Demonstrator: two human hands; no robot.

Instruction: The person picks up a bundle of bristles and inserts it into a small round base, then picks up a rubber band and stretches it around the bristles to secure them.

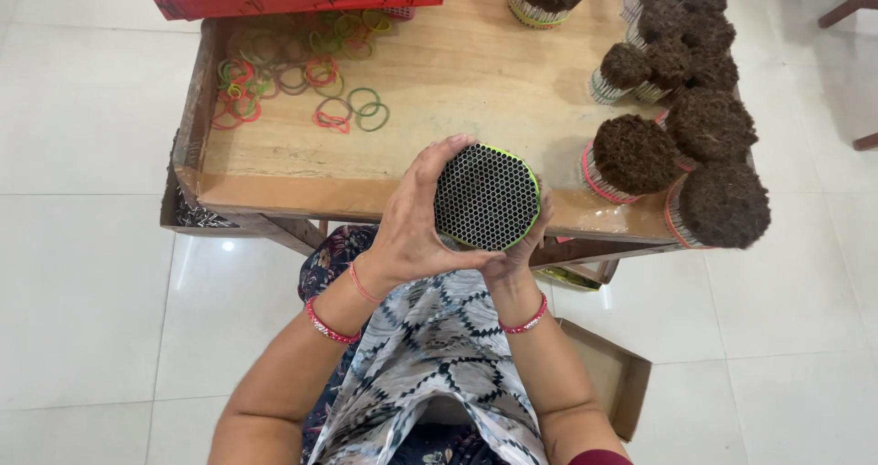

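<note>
Head view: both hands — left hand (412,223), right hand (521,245) — clasp a round bundle of thin tubes (487,197) by its sides at the wooden table's (457,72) near edge; likely light, crushable — a green band binds it.

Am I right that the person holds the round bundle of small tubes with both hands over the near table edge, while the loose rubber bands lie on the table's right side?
Not quite. The head view shows the rubber bands on the table's left side; the right side holds dark-topped bundles. Both hands, left and right, do hold the round bundle.
</note>
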